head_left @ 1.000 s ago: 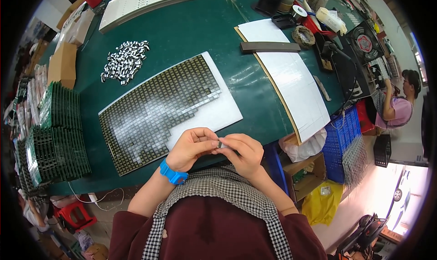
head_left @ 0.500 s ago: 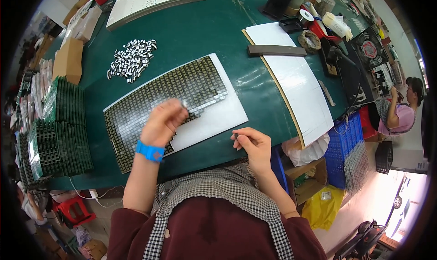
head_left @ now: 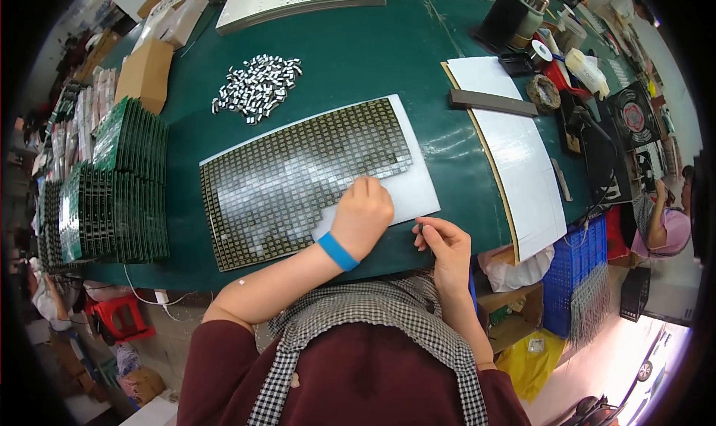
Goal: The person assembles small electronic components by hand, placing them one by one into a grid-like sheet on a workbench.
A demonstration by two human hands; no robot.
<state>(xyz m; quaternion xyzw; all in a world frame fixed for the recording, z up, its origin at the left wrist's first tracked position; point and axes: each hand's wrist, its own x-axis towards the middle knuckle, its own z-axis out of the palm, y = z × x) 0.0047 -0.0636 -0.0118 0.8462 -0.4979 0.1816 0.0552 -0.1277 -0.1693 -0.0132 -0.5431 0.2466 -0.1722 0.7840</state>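
Left hand [head_left: 363, 215]: fingers curled down at the stepped edge of the grid of small dark squares [head_left: 298, 176], fingertips hidden, cannot tell if pinching | Right hand [head_left: 449, 253]: thumb and forefinger pinching a small dark piece [head_left: 420, 229] | Grid: on white board [head_left: 419, 191], green table [head_left: 358, 60]

The worktop [head_left: 358, 60] is deep green. The sheet [head_left: 421, 196] is white, patterned with a tight grid of dark squares [head_left: 335, 131] marked in gold, silvery toward the middle. The heaped parts [head_left: 257, 86] mix silvery white and black. The piece [head_left: 420, 228] in the right fingers [head_left: 444, 225] looks dark. The boards [head_left: 112, 213] are green, the carton [head_left: 144, 75] plain brown, the panel [head_left: 526, 172] white with a tan edge, the bar [head_left: 492, 103] dark grey-brown. The wristband [head_left: 338, 252] is bright blue, the shirt [head_left: 358, 374] maroon, the apron [head_left: 358, 304] black-and-white check. The stool [head_left: 119, 318] is red, the crate [head_left: 561, 292] blue, the bag [head_left: 528, 370] yellow.
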